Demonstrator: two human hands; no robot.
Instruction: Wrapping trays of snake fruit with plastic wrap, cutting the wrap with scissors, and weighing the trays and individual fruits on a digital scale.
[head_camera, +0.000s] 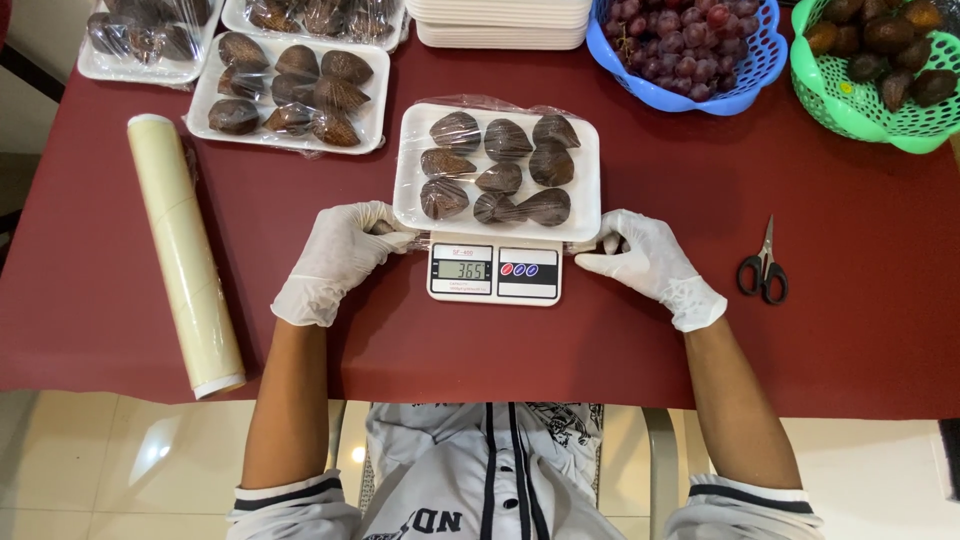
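I see the wrapped tray of brown fruit (498, 170) on the scale (495, 270) near the surface's front edge; my left hand (335, 260) and right hand (650, 265) pinch its film at either bottom corner.

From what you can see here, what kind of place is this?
Probably a small fruit-packing table, at home or in a shop. A foam tray of brown scaly fruit sits on a digital scale, a roll of cling film lies alongside, and wrapped trays wait behind.
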